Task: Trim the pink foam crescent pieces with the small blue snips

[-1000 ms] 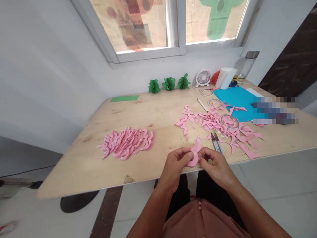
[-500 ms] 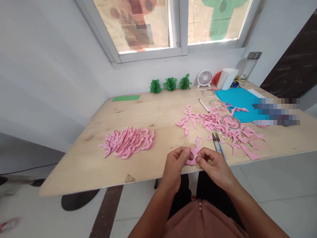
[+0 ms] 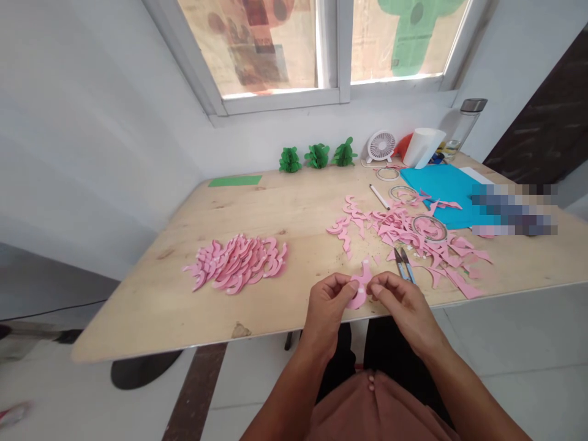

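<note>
My left hand (image 3: 331, 303) pinches a curved pink paper cutout (image 3: 359, 296) between thumb and fingertips, over the table's front edge. Small white patches, perhaps tape, show at the cutout's upper tip and its middle. At the cutout's right edge is my right hand (image 3: 395, 301), thumb and index finger drawn together. Whether these fingertips grip anything small is too fine to make out. Thread snips (image 3: 405, 266) with blue-grey handles lie on the wood just beyond my right hand. To the left rests a heap of similar pink cutouts (image 3: 241, 263), several with white patches.
Pink paper scraps (image 3: 399, 226) and a tape roll (image 3: 429, 228) lie beyond my right hand. Farther back are a pen (image 3: 379, 196), blue sheets (image 3: 448, 184), a small fan (image 3: 381, 146), a glass bottle (image 3: 462, 128) and green paper ornaments (image 3: 316, 156).
My right fingertips have shifted slightly right, off the middle of the cutout, where a white patch now shows. The left hand keeps its pinch.
</note>
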The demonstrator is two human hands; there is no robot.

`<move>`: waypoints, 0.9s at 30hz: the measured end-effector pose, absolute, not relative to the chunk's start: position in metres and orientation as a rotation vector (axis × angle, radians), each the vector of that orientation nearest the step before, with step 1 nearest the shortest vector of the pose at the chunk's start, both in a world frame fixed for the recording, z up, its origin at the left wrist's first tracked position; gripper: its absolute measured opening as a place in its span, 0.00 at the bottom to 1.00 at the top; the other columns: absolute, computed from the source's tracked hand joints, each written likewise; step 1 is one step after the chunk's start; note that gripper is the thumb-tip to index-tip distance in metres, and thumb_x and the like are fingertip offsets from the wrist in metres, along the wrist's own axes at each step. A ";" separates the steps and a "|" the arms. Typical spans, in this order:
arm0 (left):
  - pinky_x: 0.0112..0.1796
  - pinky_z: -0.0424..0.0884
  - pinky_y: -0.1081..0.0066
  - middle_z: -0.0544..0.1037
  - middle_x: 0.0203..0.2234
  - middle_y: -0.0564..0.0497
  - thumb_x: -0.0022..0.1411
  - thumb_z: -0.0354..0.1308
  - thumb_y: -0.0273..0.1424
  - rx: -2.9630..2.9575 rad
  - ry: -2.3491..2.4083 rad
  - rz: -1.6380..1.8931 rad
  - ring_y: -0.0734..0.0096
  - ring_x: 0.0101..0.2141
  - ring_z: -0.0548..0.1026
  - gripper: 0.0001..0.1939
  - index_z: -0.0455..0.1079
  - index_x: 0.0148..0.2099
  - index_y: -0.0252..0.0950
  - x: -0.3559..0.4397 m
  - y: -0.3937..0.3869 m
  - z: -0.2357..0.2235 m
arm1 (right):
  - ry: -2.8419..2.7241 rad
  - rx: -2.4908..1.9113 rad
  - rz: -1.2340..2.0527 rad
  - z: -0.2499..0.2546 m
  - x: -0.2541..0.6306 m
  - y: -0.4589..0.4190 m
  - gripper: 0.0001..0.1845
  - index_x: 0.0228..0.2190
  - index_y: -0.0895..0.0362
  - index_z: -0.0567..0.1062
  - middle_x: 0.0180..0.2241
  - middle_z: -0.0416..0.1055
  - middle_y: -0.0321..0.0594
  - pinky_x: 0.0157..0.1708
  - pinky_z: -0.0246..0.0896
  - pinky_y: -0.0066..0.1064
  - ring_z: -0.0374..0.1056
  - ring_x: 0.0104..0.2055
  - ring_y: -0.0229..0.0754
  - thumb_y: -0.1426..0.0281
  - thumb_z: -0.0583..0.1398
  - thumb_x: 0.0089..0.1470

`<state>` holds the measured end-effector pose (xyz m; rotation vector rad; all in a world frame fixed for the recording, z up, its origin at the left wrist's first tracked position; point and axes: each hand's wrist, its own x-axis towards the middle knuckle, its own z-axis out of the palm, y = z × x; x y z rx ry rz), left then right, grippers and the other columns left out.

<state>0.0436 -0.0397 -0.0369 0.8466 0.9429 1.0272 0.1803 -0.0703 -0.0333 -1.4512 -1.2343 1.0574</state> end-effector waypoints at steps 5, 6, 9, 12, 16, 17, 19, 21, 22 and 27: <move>0.29 0.61 0.76 0.72 0.20 0.55 0.48 0.65 0.32 0.903 0.929 0.963 0.78 0.24 0.66 0.09 0.71 0.24 0.32 0.045 -0.043 -0.034 | -1.058 -1.407 0.997 -0.033 0.178 -0.064 0.13 0.29 0.56 0.71 0.27 0.67 0.36 0.30 0.58 0.28 0.62 0.30 0.38 0.58 0.60 0.51; 0.29 0.61 0.76 0.72 0.20 0.55 0.48 0.65 0.32 0.910 0.934 0.954 0.78 0.24 0.66 0.09 0.71 0.24 0.32 0.046 -0.043 -0.034 | -1.038 -1.398 0.982 -0.033 0.177 -0.063 0.13 0.28 0.56 0.71 0.25 0.66 0.35 0.29 0.58 0.28 0.61 0.28 0.38 0.58 0.60 0.50; 0.30 0.62 0.75 0.73 0.21 0.54 0.48 0.65 0.33 0.930 0.934 0.940 0.77 0.24 0.66 0.09 0.72 0.26 0.33 0.046 -0.044 -0.034 | -1.005 -1.377 0.920 -0.034 0.174 -0.061 0.13 0.25 0.56 0.71 0.22 0.65 0.34 0.27 0.57 0.28 0.61 0.27 0.38 0.59 0.61 0.49; 0.27 0.61 0.75 0.72 0.19 0.54 0.48 0.64 0.33 1.024 0.954 0.860 0.77 0.22 0.66 0.09 0.71 0.25 0.33 0.045 -0.045 -0.037 | -0.999 -1.387 0.875 -0.034 0.173 -0.060 0.13 0.24 0.56 0.71 0.21 0.65 0.34 0.26 0.57 0.28 0.61 0.26 0.38 0.59 0.61 0.48; 0.24 0.58 0.75 0.71 0.14 0.54 0.49 0.62 0.32 1.108 0.997 0.798 0.77 0.18 0.63 0.10 0.69 0.20 0.34 0.046 -0.047 -0.038 | -0.978 -1.417 0.871 -0.033 0.174 -0.059 0.13 0.22 0.55 0.71 0.20 0.64 0.33 0.25 0.56 0.28 0.60 0.25 0.38 0.59 0.62 0.48; 0.24 0.58 0.75 0.72 0.15 0.53 0.49 0.62 0.32 1.105 0.995 0.802 0.77 0.18 0.64 0.10 0.69 0.20 0.34 0.047 -0.047 -0.037 | -0.972 -1.415 0.876 -0.033 0.174 -0.059 0.13 0.22 0.55 0.71 0.21 0.64 0.33 0.25 0.56 0.28 0.60 0.25 0.37 0.60 0.62 0.48; 0.24 0.59 0.75 0.73 0.15 0.52 0.49 0.61 0.32 1.091 0.987 0.815 0.77 0.18 0.64 0.10 0.69 0.20 0.34 0.047 -0.048 -0.036 | -0.972 -1.401 0.898 -0.032 0.174 -0.059 0.12 0.23 0.56 0.71 0.22 0.65 0.33 0.25 0.56 0.27 0.59 0.26 0.37 0.60 0.62 0.48; 0.24 0.60 0.75 0.73 0.15 0.52 0.49 0.62 0.33 1.066 0.982 0.834 0.76 0.18 0.65 0.10 0.69 0.21 0.34 0.048 -0.048 -0.034 | -0.996 -1.387 0.946 -0.032 0.174 -0.059 0.13 0.24 0.56 0.71 0.22 0.65 0.34 0.26 0.56 0.27 0.59 0.26 0.37 0.59 0.62 0.49; 0.24 0.60 0.75 0.73 0.14 0.52 0.49 0.62 0.33 1.053 0.978 0.842 0.76 0.18 0.65 0.10 0.69 0.20 0.34 0.048 -0.048 -0.034 | -1.014 -1.379 0.976 -0.033 0.174 -0.059 0.13 0.23 0.56 0.71 0.22 0.64 0.34 0.25 0.56 0.27 0.59 0.26 0.37 0.59 0.61 0.50; 0.23 0.61 0.74 0.75 0.16 0.52 0.49 0.62 0.33 1.017 0.960 0.828 0.74 0.19 0.68 0.07 0.70 0.25 0.34 0.048 -0.049 -0.038 | -1.004 -1.354 1.044 -0.039 0.177 -0.061 0.16 0.20 0.56 0.67 0.20 0.60 0.32 0.26 0.54 0.27 0.57 0.25 0.35 0.60 0.62 0.51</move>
